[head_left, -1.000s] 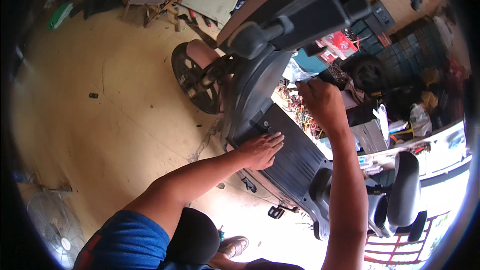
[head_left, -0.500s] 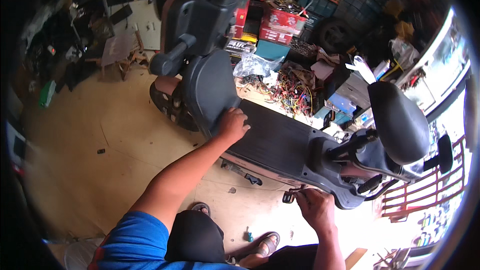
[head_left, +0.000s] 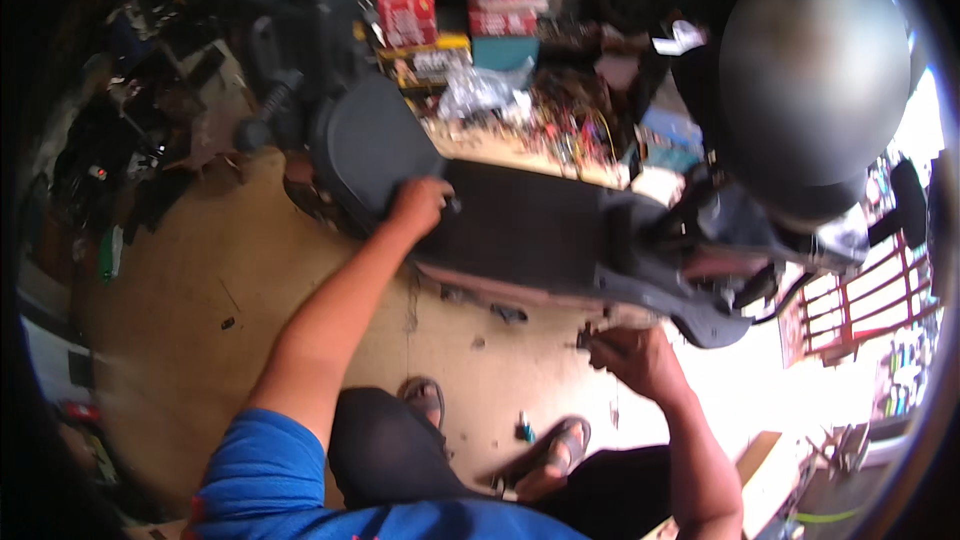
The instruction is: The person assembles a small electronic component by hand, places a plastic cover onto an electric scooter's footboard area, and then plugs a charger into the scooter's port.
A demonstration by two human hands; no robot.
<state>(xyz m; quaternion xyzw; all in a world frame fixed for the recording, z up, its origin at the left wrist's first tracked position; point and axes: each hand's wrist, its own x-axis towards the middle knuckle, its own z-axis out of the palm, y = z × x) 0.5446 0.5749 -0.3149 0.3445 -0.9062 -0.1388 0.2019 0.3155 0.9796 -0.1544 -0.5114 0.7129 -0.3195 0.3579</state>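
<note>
An electric scooter with a black floorboard (head_left: pixel 520 225) stands crosswise in front of me. My left hand (head_left: pixel 418 208) is at the lower edge of its dark front panel (head_left: pixel 375 140), with the fingers curled. A small dark bit shows at those fingertips, too blurred to name. Below the floorboard's near side, my right hand (head_left: pixel 640 355) is closed around a small black pedal-like part (head_left: pixel 588 338). Its fingers partly hide that part and where it joins the scooter. Another small black piece (head_left: pixel 508 313) sticks out under the near edge, left of my right hand.
The round black saddle (head_left: pixel 815 80) rises at the right. Behind the scooter lie tangled coloured wires (head_left: pixel 580 140), a clear plastic bag (head_left: pixel 480 90) and stacked red boxes (head_left: pixel 503 2). A small teal bottle (head_left: pixel 526 427) is on the floor between my feet. A metal rack (head_left: pixel 850 305) stands far right.
My view has shifted and blurred, so the scooter sits higher and the saddle looms larger. Both hands keep about the same places on the scooter.
</note>
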